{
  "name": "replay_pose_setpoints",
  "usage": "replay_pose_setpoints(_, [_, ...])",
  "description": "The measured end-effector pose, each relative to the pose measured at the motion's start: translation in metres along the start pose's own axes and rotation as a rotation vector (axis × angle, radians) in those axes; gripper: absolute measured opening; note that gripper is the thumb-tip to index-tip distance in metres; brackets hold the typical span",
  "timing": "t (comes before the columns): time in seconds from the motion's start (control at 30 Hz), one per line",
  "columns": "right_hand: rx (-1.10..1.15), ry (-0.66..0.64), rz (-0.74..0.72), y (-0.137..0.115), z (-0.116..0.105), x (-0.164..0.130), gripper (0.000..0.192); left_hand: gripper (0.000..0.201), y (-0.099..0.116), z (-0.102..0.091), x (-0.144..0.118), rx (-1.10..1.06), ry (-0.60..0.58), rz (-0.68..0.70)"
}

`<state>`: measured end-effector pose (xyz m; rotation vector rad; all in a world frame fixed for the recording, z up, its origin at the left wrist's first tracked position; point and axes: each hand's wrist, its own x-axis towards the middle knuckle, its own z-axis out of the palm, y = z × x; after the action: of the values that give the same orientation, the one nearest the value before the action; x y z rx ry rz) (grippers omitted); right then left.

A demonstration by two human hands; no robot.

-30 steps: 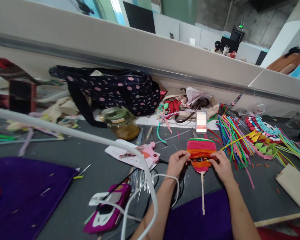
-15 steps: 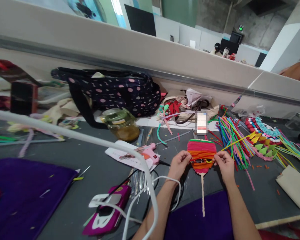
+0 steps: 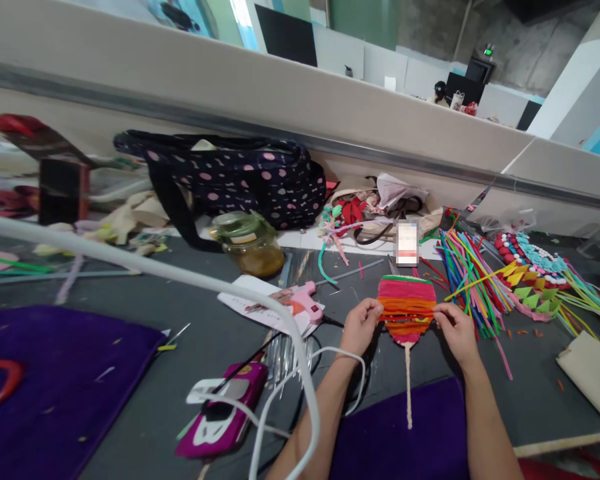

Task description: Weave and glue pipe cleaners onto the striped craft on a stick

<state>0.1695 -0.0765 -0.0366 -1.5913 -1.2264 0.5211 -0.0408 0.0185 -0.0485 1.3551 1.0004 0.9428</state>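
Observation:
A small fan-shaped craft piece (image 3: pixel 406 308), covered in pink, orange and red pipe-cleaner stripes with a green top edge, lies on the grey table (image 3: pixel 180 333). A thin cream stick (image 3: pixel 409 387) hangs from its lower tip. My left hand (image 3: pixel 361 325) pinches its left edge. My right hand (image 3: pixel 455 330) pinches the right edge, and a thin orange strand stretches across the piece between both hands.
A pink glue gun (image 3: pixel 303 301) lies left of my hands, near a lidded jar (image 3: pixel 247 241) and a polka-dot bag (image 3: pixel 230 177). Coloured pipe cleaners (image 3: pixel 467 273) fan out at right. Purple felt (image 3: pixel 55 380) lies at left, and a magenta phone (image 3: pixel 225 417) with white cables (image 3: pixel 260 413) sits near me.
The camera shifted slightly, so everything sits a little right in the picture. My right hand moved outward to the piece's right edge, pulling the orange strand taut across it.

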Motion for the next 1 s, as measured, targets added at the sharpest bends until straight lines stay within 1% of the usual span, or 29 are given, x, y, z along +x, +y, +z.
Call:
replay_pose_setpoints(0.13, [-0.12, -0.037, -0.07, 0.002, -0.002, 0.0, 0.02, 0.029, -0.005, 0.0, 0.0, 0.022, -0.06, -0.05])
replay_pose_setpoints(0.27, [-0.196, -0.048, -0.036, 0.007, 0.001, 0.0, 0.02, 0.026, -0.008, 0.001, 0.001, 0.09, -0.096, -0.045])
replay_pose_setpoints(0.43, [-0.19, -0.033, 0.126, 0.016, 0.008, 0.001, 0.014, 0.016, -0.004, 0.002, 0.0, 0.258, -0.038, 0.041])
replay_pose_setpoints(0.5, [-0.177, -0.025, 0.186, 0.018, 0.01, 0.001, 0.011, 0.014, -0.002, 0.004, -0.002, 0.374, 0.0, 0.08])
replay_pose_setpoints(0.6, [-0.186, 0.006, 0.223, 0.016, 0.012, 0.002, 0.01, 0.015, 0.0, 0.008, -0.003, 0.59, 0.042, 0.127])
replay_pose_setpoints(0.67, [-0.205, 0.027, 0.226, 0.013, 0.013, 0.001, 0.01, 0.016, -0.001, 0.01, -0.002, 0.67, 0.054, 0.135])
replay_pose_setpoints(0.77, [-0.237, 0.048, 0.219, 0.011, 0.014, 0.001, 0.01, 0.016, -0.002, 0.013, -0.001, 0.701, 0.059, 0.124])
replay_pose_setpoints(0.9, [-0.298, 0.078, 0.2, 0.011, 0.016, 0.001, 0.01, 0.015, -0.003, 0.011, 0.001, 0.712, 0.065, 0.108])
replay_pose_setpoints(1.0, [-0.274, 0.091, 0.199, 0.015, 0.018, 0.001, 0.011, 0.015, -0.004, 0.008, 0.003, 0.688, 0.068, 0.096])
